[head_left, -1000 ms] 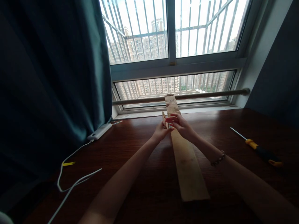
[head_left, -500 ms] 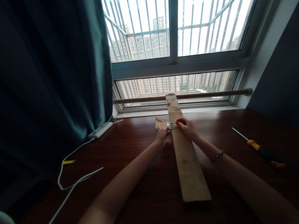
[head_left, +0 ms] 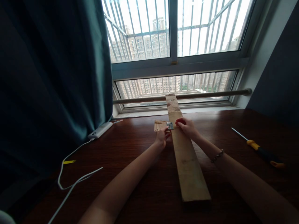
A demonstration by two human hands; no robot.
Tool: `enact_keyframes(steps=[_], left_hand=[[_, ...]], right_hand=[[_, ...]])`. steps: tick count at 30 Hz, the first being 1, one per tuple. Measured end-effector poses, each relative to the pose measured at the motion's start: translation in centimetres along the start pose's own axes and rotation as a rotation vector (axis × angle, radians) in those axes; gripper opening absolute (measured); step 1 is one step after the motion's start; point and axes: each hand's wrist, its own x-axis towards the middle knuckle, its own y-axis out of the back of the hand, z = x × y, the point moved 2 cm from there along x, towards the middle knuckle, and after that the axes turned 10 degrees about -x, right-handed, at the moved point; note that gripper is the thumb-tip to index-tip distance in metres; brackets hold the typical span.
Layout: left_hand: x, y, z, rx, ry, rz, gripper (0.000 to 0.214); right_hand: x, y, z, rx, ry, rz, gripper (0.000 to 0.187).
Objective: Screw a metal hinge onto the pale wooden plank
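A long wooden plank (head_left: 188,161) lies lengthwise on the table, its far end toward the window. On its left side a metal hinge (head_left: 170,125) joins it to a small wooden board (head_left: 160,125). My left hand (head_left: 161,138) grips the near edge of the small board, its thumb by the hinge's left leaf and its other fingers lower and partly hidden. Just right of the hinge, my right hand (head_left: 187,127) rests over the plank with fingertips pinched together. Whatever may be between those fingertips is too small to make out.
A screwdriver (head_left: 261,150) with a yellow and black handle lies to the right. At the left are a white power bank (head_left: 100,130), its white cable (head_left: 61,174) and a yellow strip (head_left: 69,162). A dark curtain (head_left: 93,62) hangs there, and a rail (head_left: 210,94) crosses the window.
The small board has swung slightly down and left at the hinge, now lying flatter, and my left hand has shifted with it. My right hand and the plank have hardly moved.
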Motion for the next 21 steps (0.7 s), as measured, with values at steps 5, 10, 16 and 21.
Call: enact_keyframes(steps=[5, 10, 16, 21], left_hand=[[0.3, 0.3, -0.3, -0.002, 0.018, -0.019, 0.010], [0.5, 0.4, -0.4, 0.011, 0.024, -0.024, 0.012], [0.6, 0.4, -0.3, -0.005, 0.017, -0.035, 0.010], [0.7, 0.5, -0.2, -0.004, 0.011, -0.043, 0.010]], right_hand=[[0.3, 3.0, -1.2, 0.097, -0.064, -0.044, 0.017], [-2.5, 11.9, 1.0, -0.643, -0.031, 0.076, 0.018], [-10.4, 22.3, 8.9, -1.478, -0.252, 0.115, 0.037], [-13.0, 25.1, 12.0, -1.439, -0.288, 0.200, 0.038]])
